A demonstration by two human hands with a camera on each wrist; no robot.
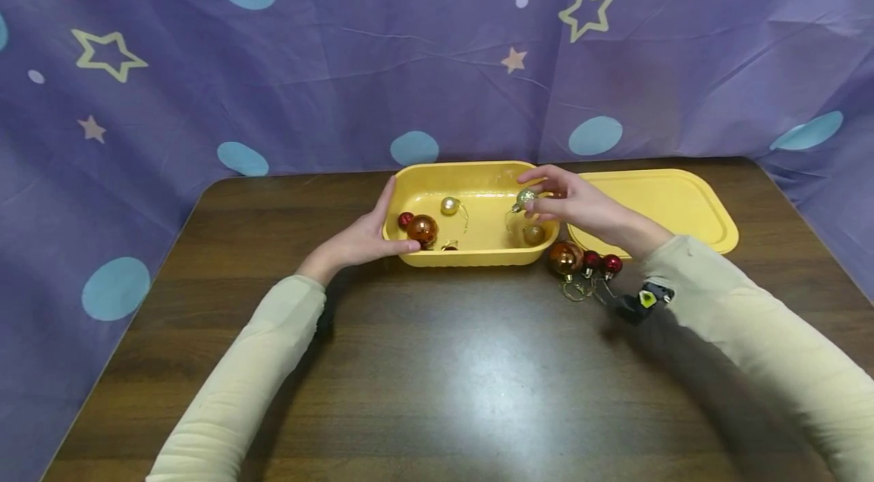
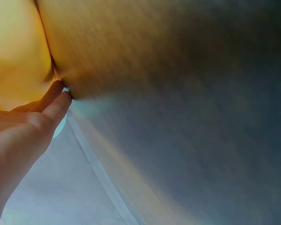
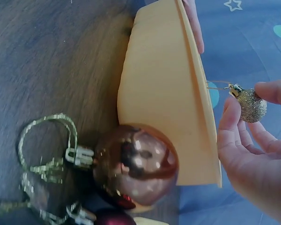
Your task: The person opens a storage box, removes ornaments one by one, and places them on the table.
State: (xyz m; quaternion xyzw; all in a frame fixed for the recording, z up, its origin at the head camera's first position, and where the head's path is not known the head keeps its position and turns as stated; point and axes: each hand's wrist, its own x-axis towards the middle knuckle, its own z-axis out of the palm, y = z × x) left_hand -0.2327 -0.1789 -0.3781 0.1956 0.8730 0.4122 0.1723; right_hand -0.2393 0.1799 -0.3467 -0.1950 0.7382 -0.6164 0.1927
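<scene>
My left hand (image 1: pixel 358 239) holds the left end of a yellow plastic container (image 1: pixel 471 259), thumb at the front rim and fingers along the outer side. Over the container's right end, my right hand (image 1: pixel 580 201) pinches a small gold glitter bauble (image 3: pixel 252 107) between thumb and fingertips, its cord loop hanging from the cap. Inside lie a large copper bauble (image 1: pixel 422 229), a small red bauble (image 1: pixel 406 220), a pale gold bauble (image 1: pixel 449 206) and another gold bauble (image 1: pixel 534 234). A further small piece is mostly hidden behind the front wall.
Right of the container, a shiny copper bauble (image 3: pixel 136 166) and two dark red baubles (image 1: pixel 611 264) with cord loops lie on the wooden table (image 1: pixel 423 360). A yellow lid (image 1: pixel 669 201) lies behind my right forearm. A purple star-patterned curtain (image 1: pixel 410 87) hangs along the back.
</scene>
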